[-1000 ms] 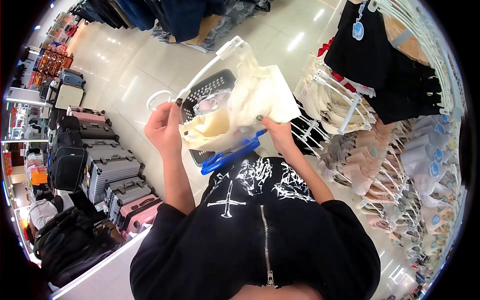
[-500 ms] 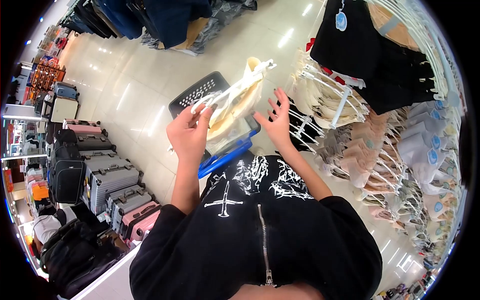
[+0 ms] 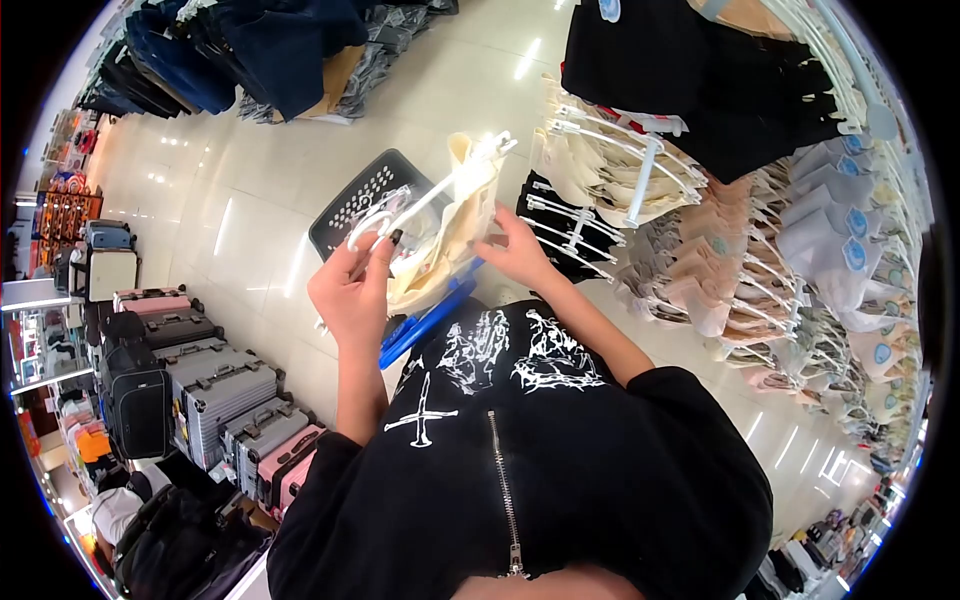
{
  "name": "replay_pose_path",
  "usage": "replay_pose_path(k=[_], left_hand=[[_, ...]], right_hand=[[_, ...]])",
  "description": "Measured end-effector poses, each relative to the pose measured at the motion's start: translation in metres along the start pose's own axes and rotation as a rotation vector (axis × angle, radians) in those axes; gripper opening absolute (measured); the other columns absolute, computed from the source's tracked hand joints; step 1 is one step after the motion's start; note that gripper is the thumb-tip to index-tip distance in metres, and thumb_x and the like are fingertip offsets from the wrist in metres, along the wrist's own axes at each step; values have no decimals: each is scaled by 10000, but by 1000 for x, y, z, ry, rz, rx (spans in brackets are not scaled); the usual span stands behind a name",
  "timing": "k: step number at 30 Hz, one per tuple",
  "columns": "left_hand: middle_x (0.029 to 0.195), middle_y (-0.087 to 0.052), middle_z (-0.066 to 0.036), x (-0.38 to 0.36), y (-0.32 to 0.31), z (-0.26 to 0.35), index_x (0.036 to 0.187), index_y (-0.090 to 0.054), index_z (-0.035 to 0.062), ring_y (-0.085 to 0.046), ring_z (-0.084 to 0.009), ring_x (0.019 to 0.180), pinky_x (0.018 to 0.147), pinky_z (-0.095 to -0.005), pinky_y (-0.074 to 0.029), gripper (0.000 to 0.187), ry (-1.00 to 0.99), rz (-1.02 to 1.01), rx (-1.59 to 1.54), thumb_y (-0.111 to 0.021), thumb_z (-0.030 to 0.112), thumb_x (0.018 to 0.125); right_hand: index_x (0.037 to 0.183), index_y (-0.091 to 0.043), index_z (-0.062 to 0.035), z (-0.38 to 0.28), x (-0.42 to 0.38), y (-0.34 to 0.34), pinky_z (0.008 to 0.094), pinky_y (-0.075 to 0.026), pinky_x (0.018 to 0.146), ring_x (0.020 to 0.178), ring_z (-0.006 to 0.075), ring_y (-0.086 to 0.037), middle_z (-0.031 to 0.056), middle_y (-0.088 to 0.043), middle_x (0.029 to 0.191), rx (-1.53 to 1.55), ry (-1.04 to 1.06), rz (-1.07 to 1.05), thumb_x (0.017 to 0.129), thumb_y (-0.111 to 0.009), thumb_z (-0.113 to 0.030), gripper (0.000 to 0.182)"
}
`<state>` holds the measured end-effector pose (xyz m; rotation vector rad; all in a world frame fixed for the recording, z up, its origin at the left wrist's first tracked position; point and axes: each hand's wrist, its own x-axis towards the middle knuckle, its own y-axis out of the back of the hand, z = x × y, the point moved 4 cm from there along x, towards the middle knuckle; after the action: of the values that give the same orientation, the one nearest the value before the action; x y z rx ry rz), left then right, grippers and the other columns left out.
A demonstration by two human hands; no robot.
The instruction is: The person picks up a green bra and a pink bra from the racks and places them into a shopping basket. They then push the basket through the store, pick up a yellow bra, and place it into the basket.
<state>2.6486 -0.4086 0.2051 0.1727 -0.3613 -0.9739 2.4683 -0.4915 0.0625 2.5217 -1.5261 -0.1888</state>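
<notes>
My left hand (image 3: 350, 288) is closed around the hook end of a white plastic clothes hanger (image 3: 428, 203). From this hanger hangs a cream-coloured undergarment (image 3: 462, 232), tilted up to the right. My right hand (image 3: 518, 252) is at the garment's right edge, fingers apart and fingertips touching or very near the cloth. Below both hands stands a dark grey shopping basket (image 3: 345, 195) with a blue handle (image 3: 428, 322). The garment hides part of the basket's inside, where some clear plastic shows.
On the right, a rack holds cream undergarments (image 3: 580, 160) on white hangers, black shorts (image 3: 690, 85) and rows of beige and grey garments (image 3: 835, 220). Several suitcases (image 3: 210, 385) line the left side. Dark trousers (image 3: 270, 50) hang at the top left over the tiled floor (image 3: 200, 200).
My right hand has moved left, from apart to the edge of the cream garment. My left hand still holds the hanger. The view has shifted slightly.
</notes>
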Motion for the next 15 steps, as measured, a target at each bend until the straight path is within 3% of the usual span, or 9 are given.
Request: replay_pose_path(k=[5,9,15], left_hand=[[660,-599,-43,-3,-2,2,853,-627,-57,-526,-58,541,506,-168,-409,104,-19,-3,20,-635,20,783],[668,-636,-65,-7,-4,-3,837,-640,-42,-536,-44,552,471,-176,-401,157,-5,-38,53,-677,86,754],[662,-628,-58,-13,-7,1,862,-645,-37,-538,-42,554,477,-178,-412,163,-6,-65,4,-673,82,753]], right_hand=[[1289,-318,-3,-8,-4,-2,334,-478,844,1105,220,-486,155,-446,1217,47,17,-43,784,-563,-57,564],[1298,-298,-19,-1,-6,-3,316,-524,748,1067,205,-515,124,-458,1205,-47,2,131,792,-516,-24,551],[1097,-459,6,5,-5,5,321,-497,617,749,247,-609,178,-587,862,-255,81,330,743,-519,-11,359]])
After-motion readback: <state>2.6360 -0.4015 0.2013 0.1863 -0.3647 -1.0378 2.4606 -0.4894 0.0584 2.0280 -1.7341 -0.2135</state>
